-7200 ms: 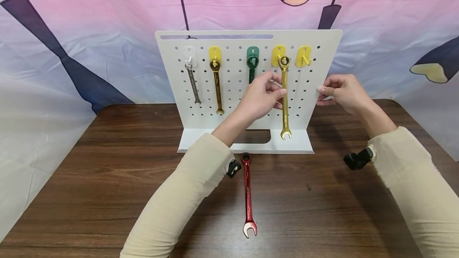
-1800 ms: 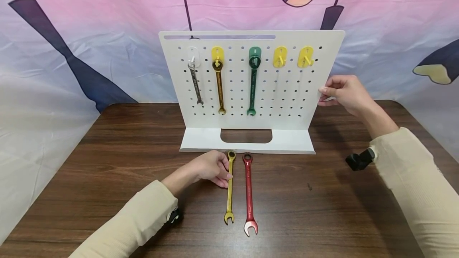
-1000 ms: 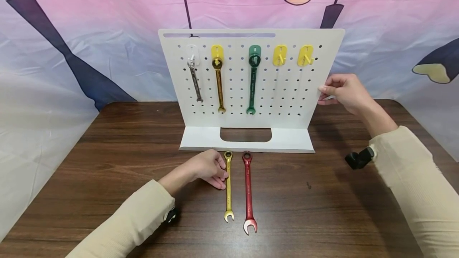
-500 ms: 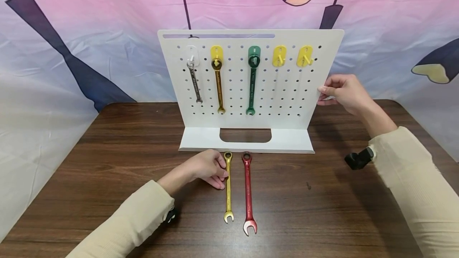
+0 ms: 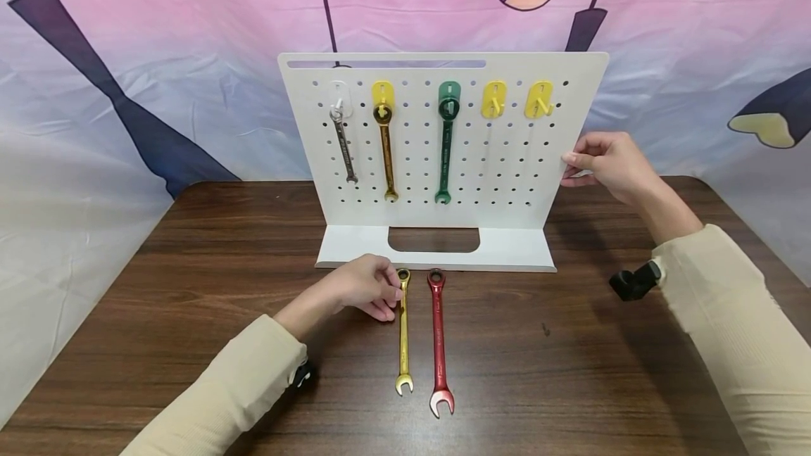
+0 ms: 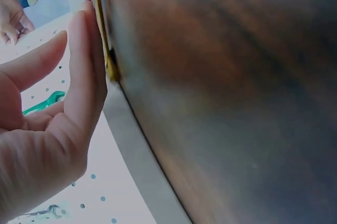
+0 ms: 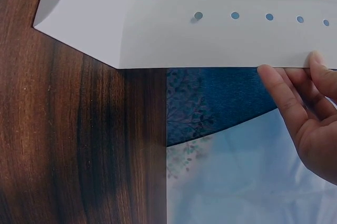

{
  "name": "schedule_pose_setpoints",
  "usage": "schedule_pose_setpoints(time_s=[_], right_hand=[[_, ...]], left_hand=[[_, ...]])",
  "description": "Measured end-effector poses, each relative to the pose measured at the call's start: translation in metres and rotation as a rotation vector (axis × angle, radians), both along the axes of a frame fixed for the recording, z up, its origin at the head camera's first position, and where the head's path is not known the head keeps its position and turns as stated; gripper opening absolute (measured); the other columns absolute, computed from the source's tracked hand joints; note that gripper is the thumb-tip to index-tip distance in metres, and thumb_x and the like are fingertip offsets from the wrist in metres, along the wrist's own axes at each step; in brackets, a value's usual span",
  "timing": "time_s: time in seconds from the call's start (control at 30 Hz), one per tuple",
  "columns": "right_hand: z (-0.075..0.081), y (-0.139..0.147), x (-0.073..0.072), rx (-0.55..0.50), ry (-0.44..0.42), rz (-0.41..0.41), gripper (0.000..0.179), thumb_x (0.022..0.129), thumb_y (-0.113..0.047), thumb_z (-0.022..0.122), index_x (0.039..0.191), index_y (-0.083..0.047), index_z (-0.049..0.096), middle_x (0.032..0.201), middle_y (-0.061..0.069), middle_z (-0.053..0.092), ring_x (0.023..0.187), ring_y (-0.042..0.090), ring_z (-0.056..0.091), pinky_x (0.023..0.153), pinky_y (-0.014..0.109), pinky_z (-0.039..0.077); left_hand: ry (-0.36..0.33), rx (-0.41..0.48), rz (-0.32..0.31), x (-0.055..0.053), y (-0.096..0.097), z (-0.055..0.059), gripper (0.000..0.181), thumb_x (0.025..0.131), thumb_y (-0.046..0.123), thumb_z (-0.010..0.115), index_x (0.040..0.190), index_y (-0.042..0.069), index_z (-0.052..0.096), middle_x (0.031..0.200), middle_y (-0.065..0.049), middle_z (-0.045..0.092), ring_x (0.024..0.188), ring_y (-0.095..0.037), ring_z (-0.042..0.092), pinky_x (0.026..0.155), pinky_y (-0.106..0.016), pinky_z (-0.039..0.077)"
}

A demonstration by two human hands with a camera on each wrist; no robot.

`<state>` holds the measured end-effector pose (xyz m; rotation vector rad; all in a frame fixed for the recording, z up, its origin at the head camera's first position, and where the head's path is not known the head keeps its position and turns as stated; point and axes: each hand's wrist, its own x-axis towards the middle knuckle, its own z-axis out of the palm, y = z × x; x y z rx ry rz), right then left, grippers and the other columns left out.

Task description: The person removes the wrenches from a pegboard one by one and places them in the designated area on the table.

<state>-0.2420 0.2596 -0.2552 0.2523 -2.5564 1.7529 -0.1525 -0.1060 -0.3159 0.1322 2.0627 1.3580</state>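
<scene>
head view first: my left hand (image 5: 364, 290) sits low on the table (image 5: 190, 287), its grip right against the ring end of the yellow wrench (image 5: 403, 333), which lies flat with its open end pointing back toward me. the red wrench (image 5: 438, 343) lies just beyond it on the far side from that grip, parallel, not touched. i'd call this the letting-go step for the yellow wrench: it's down on the table, and the fingers rest beside its shaft, relaxed and fairly straight, not wrapped round it. the left wrist view backs that up, fingers (image 6: 79, 77) extended alongside the yellow shaft, nothing pinched.

my right hand (image 5: 608, 164) is up at the right edge of the white pegboard (image 5: 507, 160), fingertips curled onto that edge, steadying it; the right wrist view shows fingertips (image 7: 274, 84) laid on the board's rim.

next move, as i judge it, calls for lifting the left grip clear without nudging the wrench, then reaching up to the green wrench (image 5: 445, 153), the hanging one nearest above it.
</scene>
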Motion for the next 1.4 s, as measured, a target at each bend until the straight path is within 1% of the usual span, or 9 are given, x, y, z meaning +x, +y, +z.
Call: schedule_pose_setpoints(time_s=[0.2,0.33,0.53,0.7,0.87,1.0,1.13,1.23,1.4], right_hand=[[0.0,0.0,-0.001,-0.023,-0.003,0.003,0.017,0.089,-0.004,0.057,0.081,0.01,0.055,0.076,0.005,0.061,0.071,0.017,0.062,0.068,0.036,0.058],[0.0,0.0,-0.001,-0.026,-0.004,0.005,0.017,0.089,-0.005,0.057,0.08,0.009,0.056,0.078,0.006,0.06,0.071,0.017,0.061,0.068,0.036,0.058],[0.001,0.0,0.001,-0.032,-0.014,0.007,0.017,0.089,-0.005,0.057,0.08,0.01,0.056,0.075,0.004,0.063,0.07,0.018,0.062,0.07,0.04,0.057],[0.001,-0.001,0.001,-0.046,-0.016,0.009,0.017,0.089,-0.004,0.057,0.079,0.009,0.056,0.074,0.004,0.063,0.07,0.018,0.062,0.07,0.04,0.057],[0.001,-0.001,0.001,-0.057,-0.014,0.012,0.017,0.089,-0.004,0.057,0.079,0.009,0.056,0.074,0.005,0.062,0.069,0.017,0.062,0.07,0.039,0.057],[0.001,-0.001,0.0,-0.055,-0.008,0.014,0.017,0.089,-0.004,0.057,0.079,0.009,0.056,0.074,0.005,0.062,0.069,0.017,0.061,0.068,0.037,0.057],[0.001,-0.001,0.0,-0.046,-0.009,0.01,0.017,0.089,-0.004,0.057,0.08,0.01,0.056,0.074,0.005,0.062,0.07,0.017,0.061,0.068,0.037,0.057],[0.001,-0.002,0.001,-0.041,-0.011,0.006,0.017,0.089,-0.004,0.057,0.08,0.01,0.056,0.074,0.004,0.063,0.07,0.018,0.062,0.069,0.038,0.057],[0.001,-0.002,0.001,-0.04,-0.009,0.003,0.016,0.089,-0.004,0.057,0.079,0.009,0.056,0.073,0.004,0.063,0.07,0.019,0.062,0.069,0.038,0.057]], left_hand=[[0.064,-0.015,-0.014,-0.007,-0.001,0.008,0.011,0.087,-0.001,0.058,0.093,-0.005,0.049,0.071,-0.011,0.055,0.057,-0.016,0.059,0.058,-0.031,0.057],[0.101,-0.021,0.005,-0.012,-0.002,0.013,0.013,0.087,0.002,0.059,0.094,-0.004,0.05,0.072,-0.012,0.057,0.059,-0.016,0.059,0.061,-0.033,0.057],[0.17,-0.042,0.022,-0.017,-0.001,0.017,0.015,0.087,0.005,0.061,0.094,-0.004,0.051,0.076,-0.014,0.06,0.064,-0.019,0.06,0.064,-0.035,0.057],[0.23,-0.074,0.023,-0.023,0.004,0.02,0.015,0.088,0.008,0.06,0.094,-0.003,0.052,0.081,-0.016,0.061,0.066,-0.018,0.059,0.064,-0.034,0.057],[0.284,-0.065,0.035,-0.03,0.011,0.026,0.014,0.088,0.009,0.06,0.094,-0.003,0.053,0.083,-0.016,0.06,0.068,-0.018,0.058,0.064,-0.034,0.057],[0.297,-0.059,0.05,-0.033,0.016,0.03,0.018,0.088,0.01,0.06,0.099,-0.002,0.052,0.085,-0.015,0.059,0.077,-0.025,0.06,0.069,-0.035,0.057],[0.3,-0.068,0.067,-0.037,0.021,0.032,0.024,0.089,0.011,0.06,0.107,-0.002,0.052,0.092,-0.018,0.059,0.088,-0.032,0.06,0.076,-0.038,0.055],[0.306,-0.056,0.086,-0.041,0.025,0.032,0.03,0.089,0.01,0.059,0.114,-0.003,0.05,0.097,-0.02,0.059,0.093,-0.034,0.06,0.079,-0.038,0.055],[0.327,-0.05,0.119,-0.047,0.031,0.034,0.035,0.089,0.008,0.059,0.121,-0.002,0.048,0.099,-0.018,0.057,0.096,-0.035,0.058,0.08,-0.036,0.054]])
